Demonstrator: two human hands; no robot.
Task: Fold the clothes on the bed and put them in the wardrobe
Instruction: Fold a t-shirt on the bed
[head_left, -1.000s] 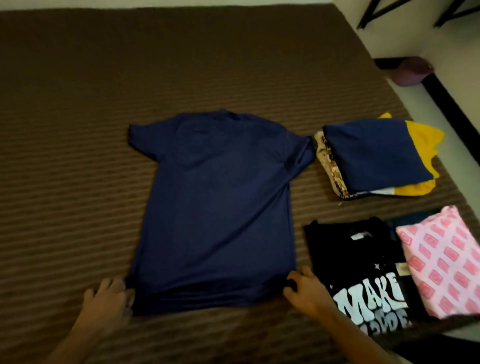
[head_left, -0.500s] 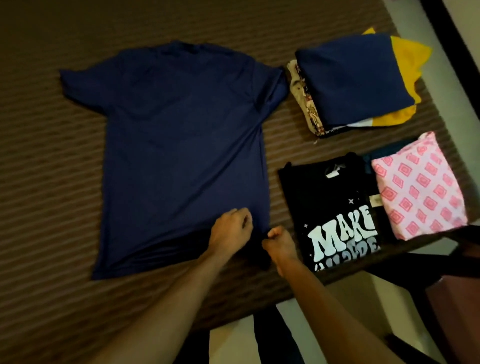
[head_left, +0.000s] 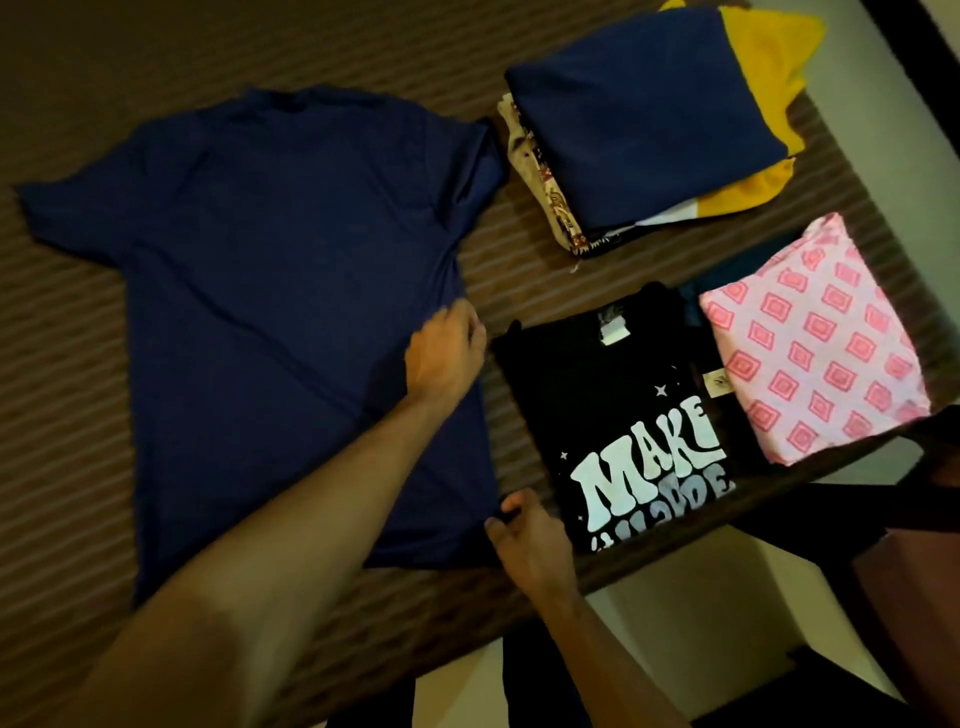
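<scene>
Pinching one spread navy T-shirt (head_left: 291, 291), both grips, left hand (head_left: 441, 358) and right hand (head_left: 524, 540), close on its edge (three folded piles (head_left: 644, 124) beside).

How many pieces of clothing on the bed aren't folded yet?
1: the navy T-shirt lies spread flat at the left of the bed, with both hands at its right edge. The folded piles to its right may hide more garments underneath.

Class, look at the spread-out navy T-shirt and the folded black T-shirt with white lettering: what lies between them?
In the head view, only a bare strip of striped brown bed cover separates the navy T-shirt from the black T-shirt.
</scene>
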